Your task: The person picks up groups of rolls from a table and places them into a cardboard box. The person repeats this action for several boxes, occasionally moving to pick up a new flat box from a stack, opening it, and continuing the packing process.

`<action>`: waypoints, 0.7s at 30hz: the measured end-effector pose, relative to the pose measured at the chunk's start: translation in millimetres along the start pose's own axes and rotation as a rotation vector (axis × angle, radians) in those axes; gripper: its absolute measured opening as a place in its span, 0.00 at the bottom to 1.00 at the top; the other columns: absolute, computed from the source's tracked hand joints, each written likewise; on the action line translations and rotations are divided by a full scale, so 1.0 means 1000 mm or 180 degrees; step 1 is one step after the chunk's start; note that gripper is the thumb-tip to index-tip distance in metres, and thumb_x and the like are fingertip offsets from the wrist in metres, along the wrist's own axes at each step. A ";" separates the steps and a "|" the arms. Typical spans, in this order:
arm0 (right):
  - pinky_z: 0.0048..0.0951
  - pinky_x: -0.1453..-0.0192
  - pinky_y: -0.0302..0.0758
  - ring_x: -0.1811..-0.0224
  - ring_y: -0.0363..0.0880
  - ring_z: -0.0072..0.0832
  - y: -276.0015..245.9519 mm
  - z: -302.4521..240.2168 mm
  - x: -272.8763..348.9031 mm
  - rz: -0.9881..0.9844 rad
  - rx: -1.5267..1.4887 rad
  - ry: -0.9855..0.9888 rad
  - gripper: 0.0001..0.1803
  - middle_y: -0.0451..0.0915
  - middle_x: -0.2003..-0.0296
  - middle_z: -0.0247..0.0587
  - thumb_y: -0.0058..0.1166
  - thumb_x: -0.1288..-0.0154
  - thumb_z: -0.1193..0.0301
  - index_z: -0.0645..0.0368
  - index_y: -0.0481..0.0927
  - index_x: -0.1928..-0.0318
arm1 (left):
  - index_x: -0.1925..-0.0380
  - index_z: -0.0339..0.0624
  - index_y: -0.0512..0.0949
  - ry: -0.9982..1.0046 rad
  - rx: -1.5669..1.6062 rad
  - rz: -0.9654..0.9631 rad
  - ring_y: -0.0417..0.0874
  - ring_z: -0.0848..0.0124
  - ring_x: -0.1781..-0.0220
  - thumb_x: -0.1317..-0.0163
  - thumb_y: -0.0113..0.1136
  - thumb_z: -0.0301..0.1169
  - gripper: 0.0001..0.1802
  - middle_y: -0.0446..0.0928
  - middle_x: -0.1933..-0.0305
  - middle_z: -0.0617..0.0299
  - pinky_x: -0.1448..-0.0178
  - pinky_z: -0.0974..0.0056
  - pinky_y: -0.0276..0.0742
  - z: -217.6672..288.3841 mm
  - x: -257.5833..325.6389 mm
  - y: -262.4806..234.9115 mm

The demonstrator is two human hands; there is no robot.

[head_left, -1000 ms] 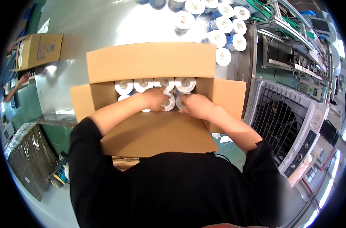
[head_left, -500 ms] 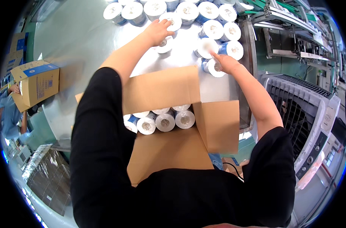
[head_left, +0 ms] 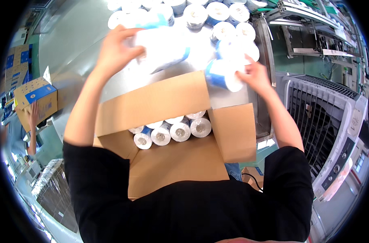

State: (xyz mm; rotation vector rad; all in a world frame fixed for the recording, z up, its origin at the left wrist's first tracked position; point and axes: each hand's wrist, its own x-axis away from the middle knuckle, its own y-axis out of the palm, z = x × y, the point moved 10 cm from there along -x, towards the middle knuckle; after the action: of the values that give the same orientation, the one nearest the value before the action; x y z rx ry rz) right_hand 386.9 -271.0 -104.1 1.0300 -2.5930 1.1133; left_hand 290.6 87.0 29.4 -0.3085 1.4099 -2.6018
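An open brown cardboard box [head_left: 172, 105] stands in front of me with several white rolls [head_left: 180, 130] lying inside it. My left hand [head_left: 115, 48] grips one end of a blurred bundle of white, blue-wrapped rolls [head_left: 164, 46] held above the box's far flap. My right hand [head_left: 255, 75] holds a white roll with a blue wrapper [head_left: 223, 75] at the bundle's right end, just over the far flap.
Many more white rolls [head_left: 217, 14] stand on the grey table [head_left: 77, 44] beyond the box. A white machine with a dark grille [head_left: 318, 117] is at my right. At the far left another person's hand [head_left: 32, 111] touches a blue-and-brown carton [head_left: 36, 99].
My hands went from inside the box out to the rolls on the table, and now lift rolls back above the box's far flap.
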 end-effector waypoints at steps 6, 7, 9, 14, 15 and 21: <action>0.23 0.61 0.77 0.63 0.81 0.25 -0.128 -0.137 0.122 0.1736 -0.0407 -0.1042 0.40 0.82 0.62 0.50 0.60 0.48 0.82 0.70 0.55 0.35 | 0.53 0.34 0.77 -0.1896 0.2106 -0.0877 0.73 0.67 0.43 0.50 0.62 0.27 0.21 0.72 0.43 0.56 0.43 0.63 0.71 -0.051 0.207 -0.023; 0.23 0.60 0.77 0.62 0.82 0.28 -0.116 -0.166 0.138 0.1615 -0.0241 -0.1399 0.42 0.81 0.58 0.53 0.62 0.49 0.80 0.72 0.55 0.35 | 0.53 0.34 0.77 -0.2234 0.2326 -0.0999 0.73 0.68 0.43 0.50 0.62 0.27 0.21 0.72 0.44 0.56 0.43 0.63 0.71 -0.051 0.245 -0.019; 0.28 0.61 0.78 0.61 0.83 0.36 -0.051 -0.234 0.168 0.0242 0.1075 -0.2422 0.42 0.80 0.57 0.52 0.68 0.53 0.73 0.69 0.61 0.38 | 0.53 0.34 0.78 -0.2771 0.2809 -0.1302 0.73 0.68 0.43 0.50 0.63 0.26 0.21 0.72 0.44 0.55 0.43 0.63 0.72 -0.050 0.298 0.005; 0.44 0.68 0.74 0.73 0.77 0.48 0.140 -0.224 0.210 -0.2653 0.0691 -0.1870 0.33 0.78 0.73 0.52 0.55 0.44 0.68 0.61 0.59 0.39 | 0.70 0.41 0.83 -0.0007 -0.1330 -0.1325 0.68 0.56 0.51 0.60 0.61 0.26 0.12 0.69 0.57 0.51 0.48 0.54 0.67 -0.025 0.313 0.055; 0.45 0.70 0.74 0.75 0.77 0.48 0.167 -0.222 0.201 -0.2558 0.0874 -0.1810 0.34 0.77 0.77 0.51 0.55 0.45 0.70 0.63 0.58 0.38 | 0.71 0.42 0.83 0.0093 -0.1430 -0.1327 0.67 0.56 0.49 0.59 0.60 0.27 0.11 0.69 0.57 0.51 0.46 0.55 0.66 -0.036 0.321 0.070; 0.43 0.64 0.77 0.68 0.80 0.50 0.338 -0.205 0.180 -0.2481 0.1075 -0.1518 0.33 0.79 0.73 0.60 0.50 0.46 0.77 0.76 0.57 0.40 | 0.62 0.47 0.83 0.0570 -0.1308 -0.1620 0.68 0.55 0.46 0.48 0.58 0.34 0.13 0.71 0.58 0.51 0.40 0.58 0.64 -0.089 0.332 0.106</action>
State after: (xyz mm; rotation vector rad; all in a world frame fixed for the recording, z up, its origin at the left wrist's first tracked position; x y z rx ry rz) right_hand 6.9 -61.6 -89.5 2.3447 -1.9153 1.1790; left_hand -48.2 20.8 -73.4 -0.5636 2.1821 -2.7396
